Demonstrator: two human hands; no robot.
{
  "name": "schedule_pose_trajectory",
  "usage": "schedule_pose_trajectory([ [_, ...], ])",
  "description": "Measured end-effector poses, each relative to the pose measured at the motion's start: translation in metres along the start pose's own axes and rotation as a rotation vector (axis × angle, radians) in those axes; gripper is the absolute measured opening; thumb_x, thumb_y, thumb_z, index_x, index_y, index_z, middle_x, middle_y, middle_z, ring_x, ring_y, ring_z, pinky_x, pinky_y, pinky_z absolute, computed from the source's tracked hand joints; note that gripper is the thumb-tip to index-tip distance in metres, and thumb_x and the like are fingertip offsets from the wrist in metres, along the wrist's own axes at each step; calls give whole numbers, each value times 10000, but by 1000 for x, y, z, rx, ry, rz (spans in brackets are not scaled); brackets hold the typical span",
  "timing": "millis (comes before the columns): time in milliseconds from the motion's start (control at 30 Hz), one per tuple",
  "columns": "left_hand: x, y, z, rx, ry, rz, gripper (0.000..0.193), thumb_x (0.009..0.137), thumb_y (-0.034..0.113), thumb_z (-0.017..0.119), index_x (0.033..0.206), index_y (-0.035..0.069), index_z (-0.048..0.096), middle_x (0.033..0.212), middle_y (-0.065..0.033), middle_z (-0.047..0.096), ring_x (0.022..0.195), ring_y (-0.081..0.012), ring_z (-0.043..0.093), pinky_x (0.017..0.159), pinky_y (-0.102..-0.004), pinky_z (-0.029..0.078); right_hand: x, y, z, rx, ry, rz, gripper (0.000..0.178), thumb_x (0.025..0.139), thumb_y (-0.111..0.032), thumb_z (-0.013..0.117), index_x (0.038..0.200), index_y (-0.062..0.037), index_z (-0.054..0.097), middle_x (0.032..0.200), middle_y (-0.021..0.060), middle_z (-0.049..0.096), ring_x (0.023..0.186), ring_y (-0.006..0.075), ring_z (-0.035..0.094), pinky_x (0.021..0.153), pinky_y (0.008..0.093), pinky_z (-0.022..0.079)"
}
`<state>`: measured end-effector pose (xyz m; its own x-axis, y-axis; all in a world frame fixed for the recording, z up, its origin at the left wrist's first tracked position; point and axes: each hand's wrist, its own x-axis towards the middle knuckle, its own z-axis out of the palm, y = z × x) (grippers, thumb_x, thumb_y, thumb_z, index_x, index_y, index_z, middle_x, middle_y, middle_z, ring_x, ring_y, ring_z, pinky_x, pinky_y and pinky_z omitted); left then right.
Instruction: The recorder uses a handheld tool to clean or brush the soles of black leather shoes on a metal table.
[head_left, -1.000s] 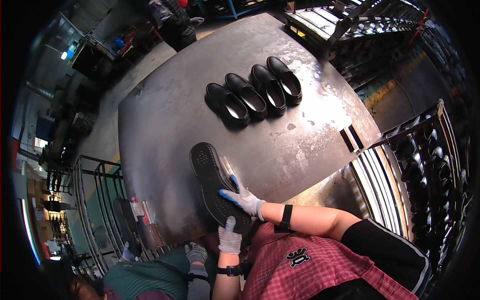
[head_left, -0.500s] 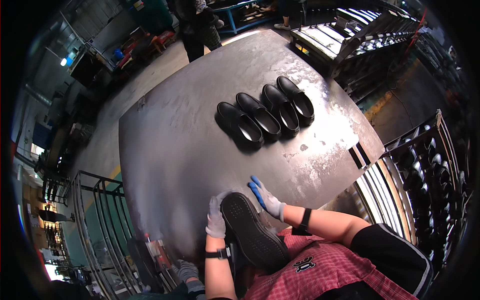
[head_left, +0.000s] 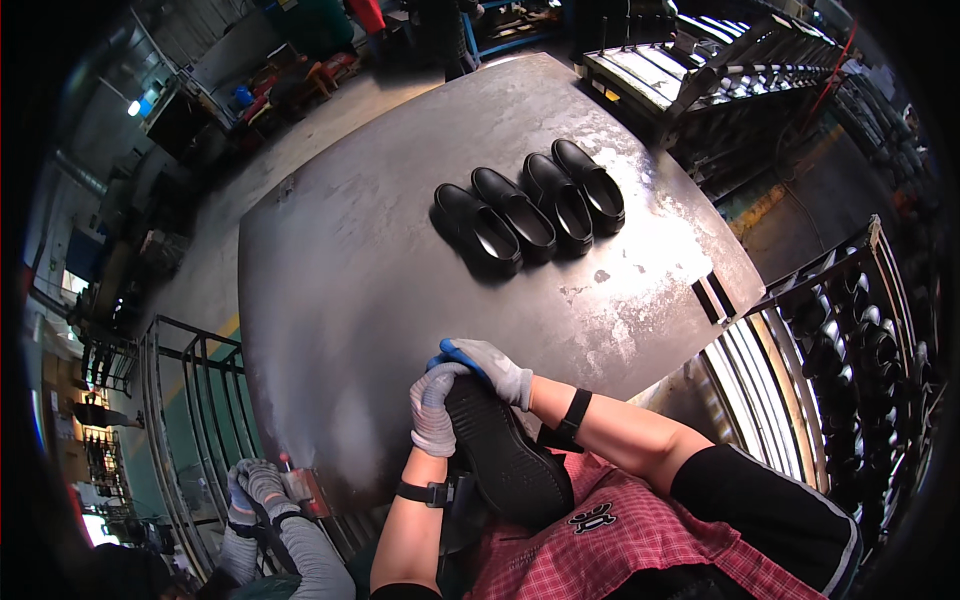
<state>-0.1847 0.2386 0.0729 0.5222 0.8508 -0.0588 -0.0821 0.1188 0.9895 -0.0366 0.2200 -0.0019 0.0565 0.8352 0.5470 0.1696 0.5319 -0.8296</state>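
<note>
A black shoe (head_left: 503,455) stands tilted at the table's near edge, its dotted sole facing me and its lower end against my red checked apron. My left hand (head_left: 437,408), in a pale glove, is closed around the shoe's upper left end. From the right, my right hand (head_left: 488,366), in a pale glove with blue fingertips, closes over the top of the same end, its fingers meeting those of the left. The shoe's upper is hidden behind its sole. Farther off, several black slip-on shoes (head_left: 530,212) lie side by side on the metal table (head_left: 350,260), openings up.
A co-worker's gloved hands (head_left: 258,488) are at the lower left, beside a metal rack (head_left: 205,400). To the right, another rack (head_left: 862,350) holds many dark shoes. Beyond the table's far right corner is a conveyor-like frame (head_left: 650,85); a slot (head_left: 714,300) cuts the table's right edge.
My right hand has moved left from beside the shoe onto its upper end. My left fingers have curled over that end. The co-worker's hands have shifted left and show more fully.
</note>
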Motion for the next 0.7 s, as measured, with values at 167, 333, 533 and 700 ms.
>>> schedule_pose_trajectory([
  [167, -44, 22, 15, 195, -24, 238, 359, 893, 307, 552, 842, -12, 707, 890, -85, 703, 927, -187, 637, 913, -331, 469, -22, -60, -2, 234, -118, 151, 323, 1001, -196, 517, 1258, -11, 578, 1183, 147, 639, 1080, 251, 621, 982, 343, 467],
  [333, -35, -8, -3, -289, 158, 4, 288, 962, 233, 512, 1023, 13, 686, 1019, -84, 697, 996, -188, 638, 951, -322, 479, -19, -97, 4, 460, 108, 492, 429, 1005, -278, 556, 1343, -14, 545, 1259, 121, 628, 1164, 183, 584, 1026, 320, 439],
  [533, -162, -36, 26, -274, 90, -31, 249, 987, 147, 444, 1085, 10, 627, 1085, -130, 676, 1003, -241, 641, 986, -365, 477, -135, -142, 18, 181, 12, 377, 417, 969, -252, 575, 1325, -36, 558, 1242, 165, 609, 1173, 313, 573, 1052, 385, 418],
  [700, -237, 6, 87, -743, 325, -290, 368, 981, 276, 514, 1256, 35, 558, 1204, -140, 645, 1126, -301, 611, 1053, -414, 434, -171, -218, 4, 199, -251, 217, 606, 899, -247, 601, 1444, -50, 423, 1465, 185, 438, 1415, 355, 359, 1176, 472, 246],
])
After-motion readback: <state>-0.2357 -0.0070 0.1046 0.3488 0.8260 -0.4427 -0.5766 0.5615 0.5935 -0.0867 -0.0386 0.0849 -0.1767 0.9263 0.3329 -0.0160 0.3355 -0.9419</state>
